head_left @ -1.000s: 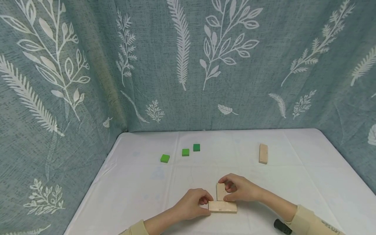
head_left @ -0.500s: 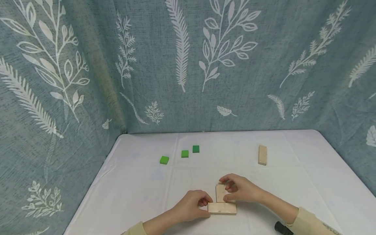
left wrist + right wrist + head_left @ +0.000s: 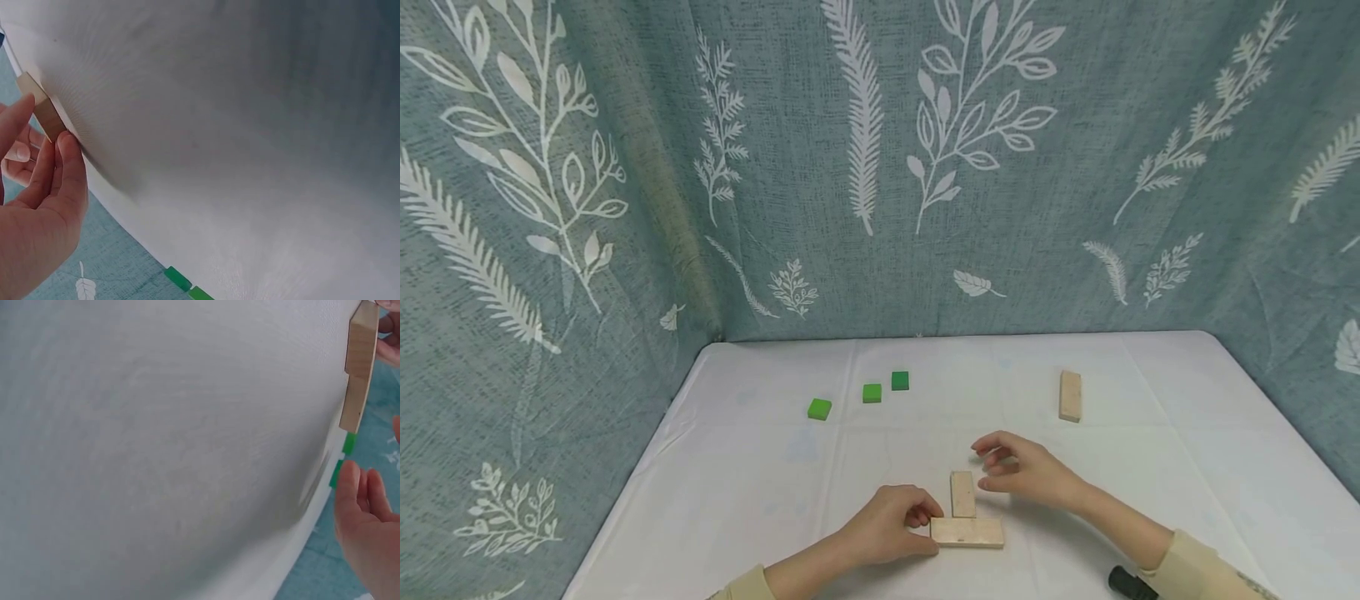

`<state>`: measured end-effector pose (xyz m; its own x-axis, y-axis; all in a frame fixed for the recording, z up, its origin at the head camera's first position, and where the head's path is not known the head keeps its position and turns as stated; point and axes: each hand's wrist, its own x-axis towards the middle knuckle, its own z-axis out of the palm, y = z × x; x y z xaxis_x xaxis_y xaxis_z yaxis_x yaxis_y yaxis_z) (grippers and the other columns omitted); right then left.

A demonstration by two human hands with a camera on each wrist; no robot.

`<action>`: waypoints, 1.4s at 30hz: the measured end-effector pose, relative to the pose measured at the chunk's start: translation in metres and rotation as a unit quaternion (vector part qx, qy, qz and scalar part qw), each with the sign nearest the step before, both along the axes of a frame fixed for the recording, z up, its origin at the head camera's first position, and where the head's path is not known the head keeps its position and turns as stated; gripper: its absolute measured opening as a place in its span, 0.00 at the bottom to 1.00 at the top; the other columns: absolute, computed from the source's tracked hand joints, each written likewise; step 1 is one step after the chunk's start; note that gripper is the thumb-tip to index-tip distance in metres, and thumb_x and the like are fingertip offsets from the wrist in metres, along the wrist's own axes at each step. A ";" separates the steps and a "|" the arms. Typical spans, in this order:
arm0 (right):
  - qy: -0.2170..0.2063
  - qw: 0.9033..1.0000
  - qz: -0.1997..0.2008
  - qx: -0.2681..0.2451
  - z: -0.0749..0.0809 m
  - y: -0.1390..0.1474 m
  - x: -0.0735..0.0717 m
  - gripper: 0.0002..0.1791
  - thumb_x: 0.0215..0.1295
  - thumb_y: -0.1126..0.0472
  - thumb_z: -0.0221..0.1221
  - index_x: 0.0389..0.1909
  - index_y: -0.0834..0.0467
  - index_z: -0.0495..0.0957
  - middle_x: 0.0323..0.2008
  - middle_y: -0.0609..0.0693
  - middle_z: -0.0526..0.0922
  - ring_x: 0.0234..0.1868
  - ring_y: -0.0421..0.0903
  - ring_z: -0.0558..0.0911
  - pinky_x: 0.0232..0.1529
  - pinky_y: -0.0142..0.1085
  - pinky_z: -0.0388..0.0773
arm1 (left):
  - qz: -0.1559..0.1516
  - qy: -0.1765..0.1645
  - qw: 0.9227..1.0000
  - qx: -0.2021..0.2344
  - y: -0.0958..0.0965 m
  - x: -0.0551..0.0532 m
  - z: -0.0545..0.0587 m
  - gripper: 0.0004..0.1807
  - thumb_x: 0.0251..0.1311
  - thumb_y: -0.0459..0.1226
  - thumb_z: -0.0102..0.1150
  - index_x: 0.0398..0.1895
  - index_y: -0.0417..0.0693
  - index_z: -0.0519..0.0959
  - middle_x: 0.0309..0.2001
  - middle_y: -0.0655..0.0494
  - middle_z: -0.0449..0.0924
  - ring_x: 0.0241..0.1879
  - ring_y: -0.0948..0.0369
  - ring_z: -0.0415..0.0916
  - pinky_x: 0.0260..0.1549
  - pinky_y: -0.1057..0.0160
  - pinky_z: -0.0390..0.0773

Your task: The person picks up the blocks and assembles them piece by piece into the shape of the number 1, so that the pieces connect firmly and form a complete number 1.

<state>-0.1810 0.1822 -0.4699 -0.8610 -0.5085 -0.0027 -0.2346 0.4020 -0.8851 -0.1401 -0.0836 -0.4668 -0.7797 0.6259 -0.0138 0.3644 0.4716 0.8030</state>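
Near the front of the table, two pale wooden blocks form a T shape. One block (image 3: 967,533) lies crosswise, and the other block (image 3: 963,495) runs away from its far side, the two seemingly touching. My left hand (image 3: 891,525) pinches the left end of the crosswise block between thumb and fingers; the left wrist view also has this grip on the wooden block (image 3: 42,106). Just right of the lengthwise block, my right hand (image 3: 1026,475) is off the wood with its fingers loosely bent and nothing in them. Both blocks also appear in the right wrist view.
A third wooden block (image 3: 1071,396) lies at the back right. Toward the back left are a dark green square piece (image 3: 900,381) and two light green ones (image 3: 872,393). A black cylindrical object (image 3: 1131,583) lies by the right sleeve. A patterned curtain (image 3: 820,167) borders the white table.
My right hand has let go of the lengthwise block and moved right and slightly away from it. The left hand keeps its place on the crosswise block.
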 end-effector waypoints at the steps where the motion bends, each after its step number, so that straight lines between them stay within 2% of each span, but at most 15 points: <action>1: -0.001 1.000 -0.005 -0.004 0.000 0.001 -0.001 0.26 0.59 0.59 0.68 0.56 0.64 0.73 0.53 0.59 0.77 0.50 0.52 0.77 0.50 0.33 0.77 | 0.001 0.001 1.000 0.000 0.000 0.000 0.000 0.15 0.45 0.31 0.76 0.37 0.44 0.82 0.32 0.66 0.78 0.32 0.73 0.72 0.36 0.73 0.77; 8: -0.016 0.998 -0.046 -0.026 0.002 0.009 -0.005 0.26 0.61 0.59 0.67 0.57 0.65 0.73 0.53 0.60 0.77 0.51 0.53 0.76 0.48 0.30 0.77 | 0.005 0.003 1.000 0.000 0.001 0.000 -0.001 0.15 0.44 0.31 0.76 0.37 0.44 0.82 0.31 0.66 0.77 0.32 0.73 0.72 0.36 0.73 0.77; 20: -0.042 0.995 -0.095 -0.013 0.000 0.025 -0.013 0.28 0.62 0.54 0.66 0.60 0.61 0.72 0.55 0.56 0.77 0.53 0.50 0.76 0.49 0.37 0.75 | 0.009 -0.008 1.000 0.002 0.001 0.000 -0.001 0.15 0.45 0.30 0.76 0.37 0.44 0.82 0.31 0.66 0.77 0.32 0.72 0.72 0.36 0.72 0.77; 31: -0.050 0.990 -0.135 -0.007 0.001 0.038 -0.022 0.29 0.63 0.54 0.65 0.62 0.61 0.71 0.57 0.56 0.76 0.55 0.51 0.75 0.50 0.42 0.73 | 0.009 -0.011 1.000 0.001 0.001 0.000 -0.002 0.15 0.46 0.31 0.76 0.37 0.44 0.82 0.31 0.66 0.77 0.32 0.71 0.72 0.36 0.73 0.77; 42: -0.033 0.987 -0.155 -0.019 0.001 0.054 -0.032 0.31 0.64 0.55 0.64 0.64 0.64 0.68 0.60 0.61 0.74 0.56 0.54 0.75 0.49 0.37 0.75 | 0.015 -0.016 1.000 0.007 0.002 0.002 -0.002 0.14 0.46 0.30 0.75 0.37 0.45 0.82 0.31 0.66 0.76 0.32 0.71 0.72 0.37 0.72 0.77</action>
<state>-0.2128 0.2364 -0.4691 -0.9741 -0.2205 -0.0499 -0.0466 0.4120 -0.9100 -0.1386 -0.0820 -0.4687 -0.7970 0.6032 -0.0307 0.3244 0.4705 0.8206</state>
